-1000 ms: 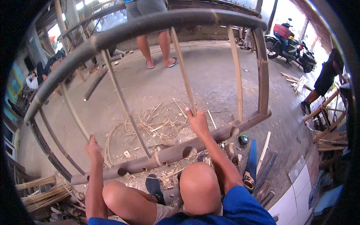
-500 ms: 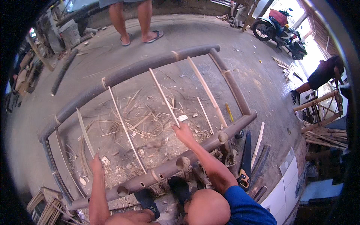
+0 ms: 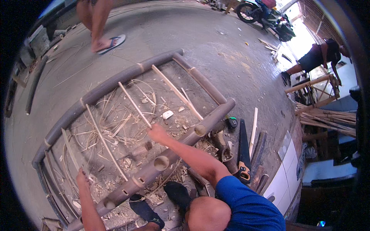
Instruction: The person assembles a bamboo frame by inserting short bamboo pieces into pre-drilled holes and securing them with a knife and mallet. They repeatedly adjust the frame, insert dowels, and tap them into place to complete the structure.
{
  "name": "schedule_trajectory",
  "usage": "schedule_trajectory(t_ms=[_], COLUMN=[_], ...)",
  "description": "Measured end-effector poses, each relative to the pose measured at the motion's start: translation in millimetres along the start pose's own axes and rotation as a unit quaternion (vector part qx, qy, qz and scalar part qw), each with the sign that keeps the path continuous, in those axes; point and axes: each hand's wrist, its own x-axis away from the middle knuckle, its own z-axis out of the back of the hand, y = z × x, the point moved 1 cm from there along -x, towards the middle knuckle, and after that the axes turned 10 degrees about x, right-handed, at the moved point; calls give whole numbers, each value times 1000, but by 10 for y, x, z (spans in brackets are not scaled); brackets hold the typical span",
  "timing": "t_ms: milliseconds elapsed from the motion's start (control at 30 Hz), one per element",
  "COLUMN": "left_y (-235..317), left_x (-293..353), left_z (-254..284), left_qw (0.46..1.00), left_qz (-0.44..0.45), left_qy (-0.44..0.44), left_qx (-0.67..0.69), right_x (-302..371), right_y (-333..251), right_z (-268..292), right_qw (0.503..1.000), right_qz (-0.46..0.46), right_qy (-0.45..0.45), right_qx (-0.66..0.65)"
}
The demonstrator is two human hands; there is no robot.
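A ladder-like bamboo frame stretches in front of me, with a thick dark far pole and a near pole that has cut round openings and small slots. Thin pale slats run between the poles. My right hand is closed around the near part of a middle slat. Farther left, my left hand grips a flatter slat near its lower part. The lower ends of both held slats are hidden by my hands and arms. Another slat stands between them, untouched.
Wood shavings and curled strips litter the floor inside the frame. A handsaw, a tape measure and bamboo offcuts lie at right. Another person's sandalled foot is beyond the frame; a second person bends at far right near a motorbike.
The whole scene has shifted left and slightly upward at the far side in my view. The person beyond the frame has stepped to the left. Both my hands still hold their slats.
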Motion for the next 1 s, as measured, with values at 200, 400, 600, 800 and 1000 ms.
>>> schedule_trajectory(t_ms=[200,400,600,800,1000], left_y=[423,435,250,166,22], left_x=[-229,-116,-49,25,338], left_z=[376,360,259,289,83], left_qw=[997,996,995,985,993], left_qz=[-31,-71,-82,-152,-112], left_qy=[-26,-22,-62,6,30], left_qx=[-59,-50,14,-82,3], right_x=[41,70,563,733,858], right_y=[-313,-336,-315,-9,378], right_z=[-312,-417,-158,229,57], right_qw=[1000,998,985,986,956], right_qz=[6,61,134,133,164], right_qy=[-2,13,-46,29,20], right_qx=[-20,23,99,102,242])
